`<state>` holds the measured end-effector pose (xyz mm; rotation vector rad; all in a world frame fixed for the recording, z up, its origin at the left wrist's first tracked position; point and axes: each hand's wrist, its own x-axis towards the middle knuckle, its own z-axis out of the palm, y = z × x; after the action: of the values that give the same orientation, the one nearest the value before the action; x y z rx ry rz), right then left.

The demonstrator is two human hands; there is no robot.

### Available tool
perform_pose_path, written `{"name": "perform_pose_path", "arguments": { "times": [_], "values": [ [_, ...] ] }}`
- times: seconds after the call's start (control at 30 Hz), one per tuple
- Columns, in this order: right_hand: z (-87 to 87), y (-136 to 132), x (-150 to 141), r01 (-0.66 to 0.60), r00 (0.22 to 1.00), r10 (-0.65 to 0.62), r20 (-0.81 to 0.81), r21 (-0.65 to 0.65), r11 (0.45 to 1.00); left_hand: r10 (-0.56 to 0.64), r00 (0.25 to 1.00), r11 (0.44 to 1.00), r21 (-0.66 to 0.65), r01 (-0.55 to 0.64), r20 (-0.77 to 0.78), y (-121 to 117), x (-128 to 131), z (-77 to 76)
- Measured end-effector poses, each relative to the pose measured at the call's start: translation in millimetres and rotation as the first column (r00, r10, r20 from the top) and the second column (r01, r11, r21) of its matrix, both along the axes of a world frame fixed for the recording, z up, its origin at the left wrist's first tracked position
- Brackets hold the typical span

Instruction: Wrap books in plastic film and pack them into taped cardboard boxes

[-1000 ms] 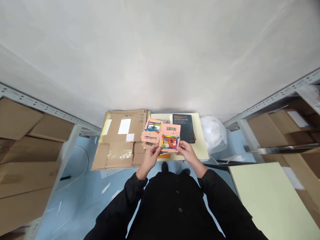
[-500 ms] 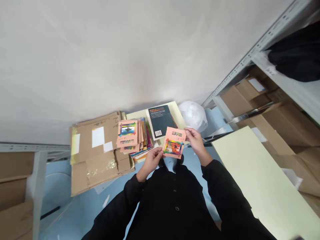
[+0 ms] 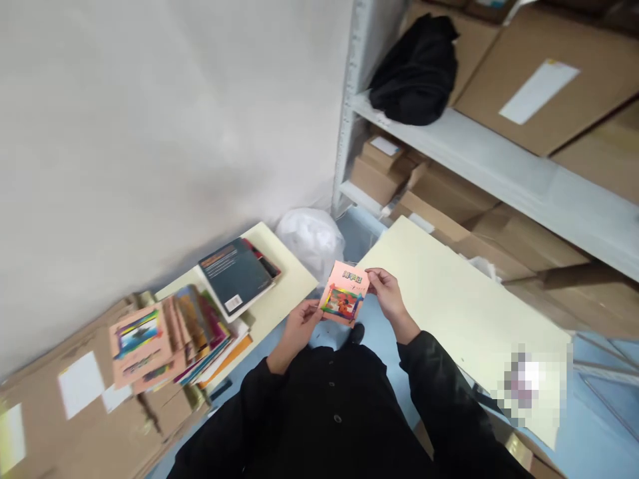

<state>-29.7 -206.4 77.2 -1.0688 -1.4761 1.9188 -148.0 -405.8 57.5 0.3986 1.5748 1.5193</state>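
Between my two hands is a pink booklet [image 3: 344, 294] with a colourful framed picture on its cover. My left hand [image 3: 301, 326] pinches its lower left edge. At the upper right corner, my right hand [image 3: 389, 298] grips it between thumb and fingers. The booklet is held in the air over the gap between two pale tables. To the left, a pile of similar pink booklets [image 3: 141, 339] lies partly on flattened cardboard, fanned over other colourful books. A dark-covered book [image 3: 236, 274] rests on top of another stack beside that pile.
Flattened cardboard [image 3: 44, 426] lies at the lower left. A white plastic bag [image 3: 310, 239] sits behind the gap. On the right stands a pale yellow table [image 3: 449, 299], with a blurred patch at its near end. Metal shelves [image 3: 479, 143] hold cardboard boxes [image 3: 544, 80] and a black cloth bundle [image 3: 417, 70].
My view has swung to the right, toward the shelves and the other table. The held booklet has moved away from the pile on the left, with both hands still on it.
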Motion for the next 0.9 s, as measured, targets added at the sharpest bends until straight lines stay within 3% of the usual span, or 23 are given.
{"name": "perform_pose_path", "arguments": {
  "times": [0.23, 0.43, 0.63, 0.9],
  "values": [
    [-4.0, 80, 117, 0.27, 0.963, -0.27, -0.003, -0.037, 0.962, -0.323, 0.943, 0.946, -0.012, 0.323, -0.082, 117, 72, -0.4],
    [-8.9, 122, 187, 0.449, 0.893, -0.449, 0.006, -0.035, 0.893, -0.435, 0.9, 0.899, -0.061, 0.434, -0.011, 192, 125, -10.1],
    [-14.6, 139, 215, 0.544, 0.838, -0.545, 0.012, -0.071, 0.836, -0.447, 0.886, 0.884, -0.092, 0.458, 0.122, 231, 141, -12.4],
    [-15.7, 149, 212, 0.657, 0.753, -0.656, 0.047, -0.092, 0.748, -0.564, 0.803, 0.806, -0.082, 0.586, 0.19, 267, 122, -7.8]
  ]
}}
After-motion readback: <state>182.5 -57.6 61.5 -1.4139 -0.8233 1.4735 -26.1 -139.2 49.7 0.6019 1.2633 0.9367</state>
